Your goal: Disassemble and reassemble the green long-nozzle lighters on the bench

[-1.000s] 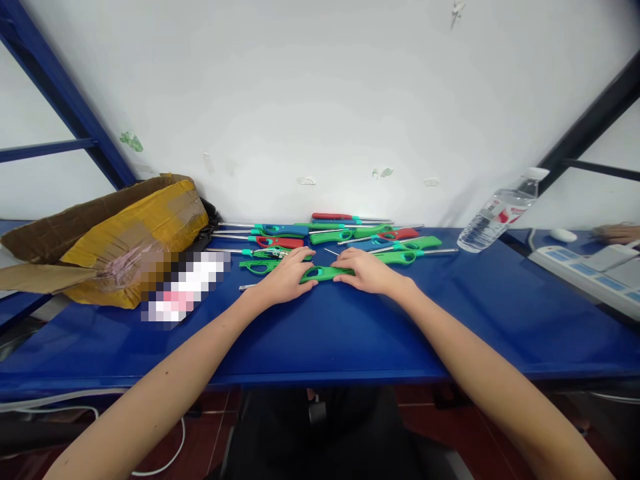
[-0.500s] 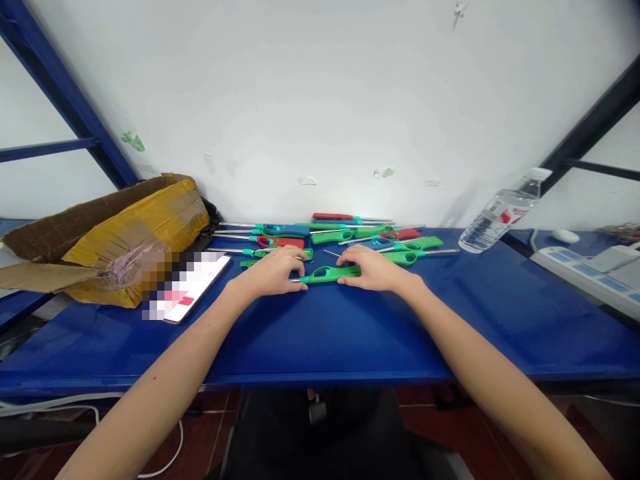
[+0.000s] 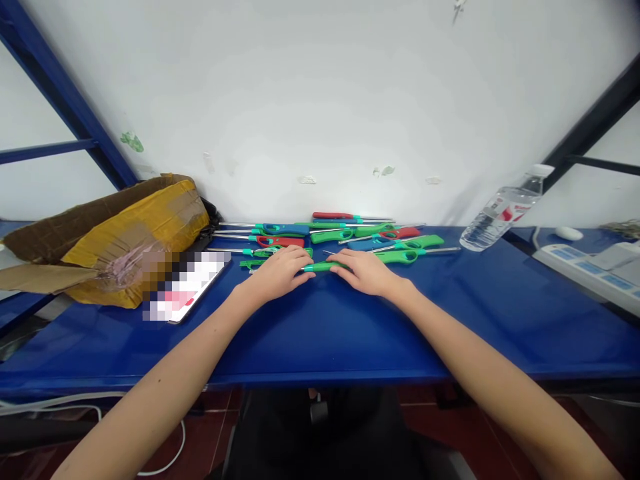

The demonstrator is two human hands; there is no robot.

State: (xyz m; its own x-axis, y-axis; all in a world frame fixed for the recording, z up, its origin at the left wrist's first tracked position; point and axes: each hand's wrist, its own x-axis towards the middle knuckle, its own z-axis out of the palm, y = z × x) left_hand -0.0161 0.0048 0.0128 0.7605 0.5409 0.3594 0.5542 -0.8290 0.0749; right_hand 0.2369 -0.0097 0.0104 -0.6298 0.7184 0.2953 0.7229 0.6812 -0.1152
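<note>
Spanning the view with blue table [image 3: 320, 347]; taped box [image 3: 125, 247] left, bottle [image 3: 495, 220] right, both well apart from hands. Crowding just behind: other lighters [image 3: 287, 230], in the way on the far side. Right hand [image 3: 367, 272] closed on handle end of green lighter [image 3: 325, 267], between hands, long axis left-right. Left hand [image 3: 280, 272] equally near, bent around teal collar [image 3: 307, 268]; can't tell whether pinching.
</note>
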